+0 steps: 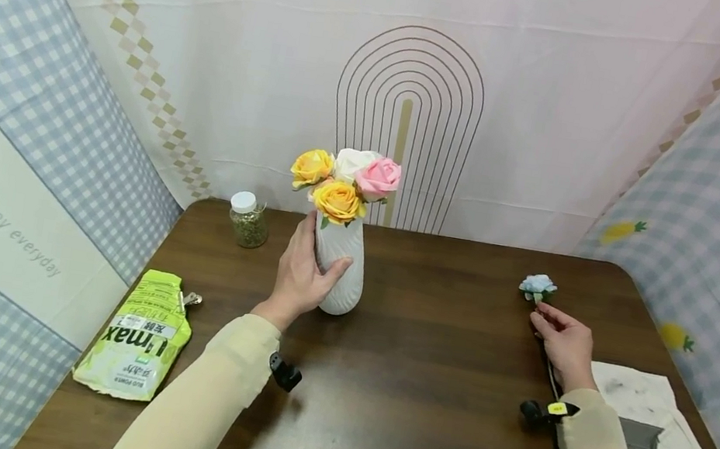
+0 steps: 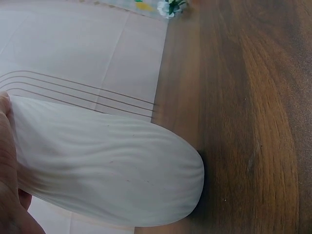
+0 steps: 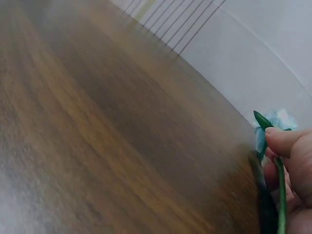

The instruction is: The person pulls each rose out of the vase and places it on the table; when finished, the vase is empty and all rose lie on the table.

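A white ribbed vase (image 1: 345, 281) stands upright on the brown table, and my left hand (image 1: 301, 272) holds it round its upper left side. Yellow roses (image 1: 338, 201), a white rose (image 1: 354, 164) and a pink rose (image 1: 378, 178) fill its mouth. The left wrist view shows the vase (image 2: 112, 161) with a rounded base and part of my thumb side at its neck. To the right, my right hand (image 1: 565, 346) pinches an artificial light blue flower (image 1: 538, 285) just below its head. In the right wrist view its green stem (image 3: 281, 195) runs down along the palm.
A white-lidded jar of dried green bits (image 1: 250, 226) stands at the back left. Nearer lies a lime-green pouch (image 1: 137, 338) with a metal clip (image 1: 191, 299). A white printed cloth or bag (image 1: 686, 441) lies under my right forearm. Fabric curtains (image 1: 248, 81) surround the table.
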### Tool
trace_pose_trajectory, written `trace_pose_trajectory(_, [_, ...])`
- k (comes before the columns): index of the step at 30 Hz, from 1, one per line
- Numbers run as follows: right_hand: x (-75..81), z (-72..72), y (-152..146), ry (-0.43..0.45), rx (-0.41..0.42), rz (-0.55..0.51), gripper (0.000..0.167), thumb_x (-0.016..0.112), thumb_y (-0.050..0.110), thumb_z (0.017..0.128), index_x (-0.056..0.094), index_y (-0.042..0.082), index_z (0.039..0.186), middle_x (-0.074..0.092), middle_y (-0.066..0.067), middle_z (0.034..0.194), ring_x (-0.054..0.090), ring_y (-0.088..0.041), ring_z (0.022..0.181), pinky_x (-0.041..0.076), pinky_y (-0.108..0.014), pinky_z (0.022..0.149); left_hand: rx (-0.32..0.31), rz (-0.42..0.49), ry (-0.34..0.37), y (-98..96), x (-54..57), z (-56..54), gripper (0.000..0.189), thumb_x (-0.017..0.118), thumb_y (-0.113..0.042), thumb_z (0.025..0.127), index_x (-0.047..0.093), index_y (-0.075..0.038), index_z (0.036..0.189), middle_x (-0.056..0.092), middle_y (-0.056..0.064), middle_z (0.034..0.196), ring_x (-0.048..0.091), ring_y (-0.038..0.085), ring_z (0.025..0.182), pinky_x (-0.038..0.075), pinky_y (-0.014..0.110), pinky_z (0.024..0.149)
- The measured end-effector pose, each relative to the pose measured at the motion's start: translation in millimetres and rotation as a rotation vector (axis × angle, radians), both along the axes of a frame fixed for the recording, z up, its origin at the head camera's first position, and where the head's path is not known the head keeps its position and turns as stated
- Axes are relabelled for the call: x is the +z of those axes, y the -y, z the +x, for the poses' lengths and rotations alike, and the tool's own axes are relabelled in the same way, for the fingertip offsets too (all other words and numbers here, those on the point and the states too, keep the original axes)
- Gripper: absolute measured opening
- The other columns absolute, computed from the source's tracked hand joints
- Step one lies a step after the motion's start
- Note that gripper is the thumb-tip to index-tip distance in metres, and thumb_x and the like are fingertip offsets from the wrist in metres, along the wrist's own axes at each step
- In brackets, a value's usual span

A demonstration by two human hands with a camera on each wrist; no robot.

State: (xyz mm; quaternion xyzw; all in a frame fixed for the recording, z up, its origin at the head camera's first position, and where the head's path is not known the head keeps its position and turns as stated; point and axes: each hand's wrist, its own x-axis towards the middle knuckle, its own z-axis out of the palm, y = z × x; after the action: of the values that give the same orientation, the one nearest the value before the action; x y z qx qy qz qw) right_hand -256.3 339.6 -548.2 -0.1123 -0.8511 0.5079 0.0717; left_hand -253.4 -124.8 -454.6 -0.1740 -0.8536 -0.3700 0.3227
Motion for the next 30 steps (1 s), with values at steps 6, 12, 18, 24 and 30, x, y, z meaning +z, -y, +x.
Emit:
trace_pose_trajectory(6, [2.0,-3.1,2.8,0.021,-0.047,0.003,0.053,0.063,0.04,0.091,0.057,0.01,0.134,0.06,-0.007,0.13,0.051,0.006,0.099,0.044,-0.006,0.072,-0.008,0.006,0.01,-1.0,-0.3,-0.8,0.089,0.06,-0.057,0.085,0.025,-0.005,0.149,0.045,0.017,0.136,0.047,0.032,0.121,0.043,0.051,0.096])
trace_pose_trajectory(12, [2.1,-1.2,4.0,0.045,-0.024,0.026,0.051,0.061,0.04,0.093,0.057,0.011,0.135,0.062,-0.003,0.126,0.05,0.003,0.1,0.044,-0.008,0.072,-0.003,0.0,0.023,-0.8,-0.4,3.1,0.089,0.065,-0.05,0.085,0.025,-0.004,0.149,0.044,0.015,0.138,0.047,0.03,0.122,0.043,0.051,0.096])
trace_pose_trajectory(18, [0.9,1.6,2.4,0.038,0.005,0.085,0.05,0.061,0.041,0.093,0.059,0.011,0.133,0.064,0.001,0.113,0.052,-0.009,0.104,0.043,-0.01,0.072,0.007,-0.012,0.015,0.2,-1.0,3.7,0.089,0.064,-0.052,0.085,0.025,-0.004,0.149,0.044,0.015,0.138,0.047,0.03,0.121,0.043,0.05,0.096])
trace_pose_trajectory(24, [4.9,-0.4,2.7,0.06,0.02,0.086,0.053,0.059,0.042,0.094,0.056,0.009,0.135,0.058,-0.016,0.129,0.047,-0.03,0.125,0.045,-0.031,0.091,0.012,-0.013,-0.001,0.3,1.8,1.2,0.09,0.062,-0.055,0.085,0.025,-0.004,0.149,0.045,0.017,0.137,0.048,0.032,0.12,0.044,0.052,0.093])
trace_pose_trajectory(30, [5.6,-0.3,3.0,0.081,-0.001,0.048,0.053,0.059,0.041,0.094,0.056,0.008,0.135,0.052,-0.018,0.137,0.041,-0.032,0.13,0.04,-0.043,0.1,0.017,-0.018,0.005,0.0,1.9,1.4,0.091,0.057,-0.061,0.086,0.025,-0.004,0.149,0.045,0.017,0.136,0.048,0.032,0.12,0.044,0.052,0.094])
